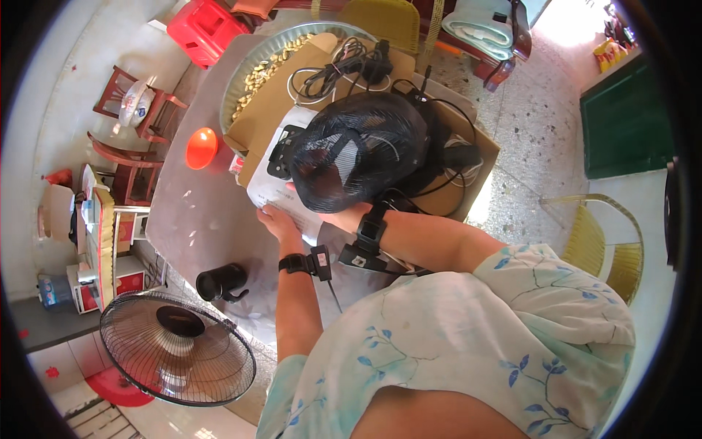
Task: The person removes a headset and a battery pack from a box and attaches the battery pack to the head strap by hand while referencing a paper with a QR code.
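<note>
My left hand (279, 222) is at the lower left edge of a white printed sheet (265, 183), with its fingers closed on the paper. My right hand (349, 218) reaches in from the right, under the near edge of a black mesh thing shaped like a cap (358, 150). That mesh thing hides its fingers. Against the left side of the mesh lies a small black device (281, 155), over the sheet. Behind these is a brown cardboard box (267, 110) with a bundle of black cable (340, 69) on it. Each of my wrists wears a black strap with a small box.
A round metal tray (232, 88) holding peanut-like pieces stands at the back of the table (212, 219). An orange bowl (201, 148) and a black mug (221, 282) are on the left. A caged fan (179, 347) stands lower left, a yellow chair (585, 234) right.
</note>
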`<state>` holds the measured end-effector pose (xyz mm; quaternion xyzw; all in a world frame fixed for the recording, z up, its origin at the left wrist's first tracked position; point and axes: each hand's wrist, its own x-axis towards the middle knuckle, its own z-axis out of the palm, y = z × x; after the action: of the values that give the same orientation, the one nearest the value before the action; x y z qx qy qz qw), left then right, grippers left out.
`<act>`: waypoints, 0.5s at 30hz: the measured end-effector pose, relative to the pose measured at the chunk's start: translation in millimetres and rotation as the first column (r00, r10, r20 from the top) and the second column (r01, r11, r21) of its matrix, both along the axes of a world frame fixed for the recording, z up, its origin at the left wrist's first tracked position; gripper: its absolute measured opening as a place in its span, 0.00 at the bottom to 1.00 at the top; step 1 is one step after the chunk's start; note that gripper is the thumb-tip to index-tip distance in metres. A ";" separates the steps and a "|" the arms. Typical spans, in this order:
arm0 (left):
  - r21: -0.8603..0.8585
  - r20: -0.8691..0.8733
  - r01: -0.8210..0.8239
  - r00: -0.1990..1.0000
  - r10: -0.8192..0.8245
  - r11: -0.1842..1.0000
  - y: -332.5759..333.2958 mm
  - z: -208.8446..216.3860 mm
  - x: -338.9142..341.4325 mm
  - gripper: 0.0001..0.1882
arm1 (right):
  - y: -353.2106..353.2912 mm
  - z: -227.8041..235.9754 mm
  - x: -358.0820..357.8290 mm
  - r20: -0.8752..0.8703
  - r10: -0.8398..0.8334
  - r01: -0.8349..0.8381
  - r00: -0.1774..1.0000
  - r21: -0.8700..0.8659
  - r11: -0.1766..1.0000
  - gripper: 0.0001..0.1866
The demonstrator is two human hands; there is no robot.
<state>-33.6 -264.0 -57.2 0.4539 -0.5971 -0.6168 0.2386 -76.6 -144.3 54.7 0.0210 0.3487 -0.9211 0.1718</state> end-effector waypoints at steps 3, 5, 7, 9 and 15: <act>-0.031 0.014 0.004 1.000 -0.003 1.000 -4.4 -7.1 -0.5 0.27 | -2.6 -21.4 -5.8 -0.089 0.047 -0.052 0.995 -0.059 0.997 0.12; -0.042 0.018 -0.018 1.000 0.019 0.999 -9.0 -12.2 -0.5 0.27 | -4.0 -27.3 -2.5 -0.050 0.044 -0.047 0.998 -0.060 0.997 0.13; -0.031 0.017 0.019 1.000 -0.018 0.999 -5.0 -12.4 -4.3 0.27 | 2.9 -33.7 -6.8 -0.007 0.026 -0.026 1.000 -0.051 0.998 0.14; -0.020 0.011 0.057 0.998 -0.056 0.998 -5.0 -17.2 -6.5 0.27 | 13.4 -41.1 -16.0 0.044 0.091 -0.077 0.995 -0.253 0.964 0.14; -0.403 -0.068 0.225 0.959 -0.274 0.887 -109.5 -110.0 54.7 0.24 | -30.0 -74.0 14.2 -0.333 0.182 -0.156 0.925 0.103 0.982 0.14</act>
<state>21.1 -373.5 -167.2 0.2776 -0.7456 -0.5374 0.2795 -62.4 -174.3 -19.3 -0.1626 0.4080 -0.8789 0.1863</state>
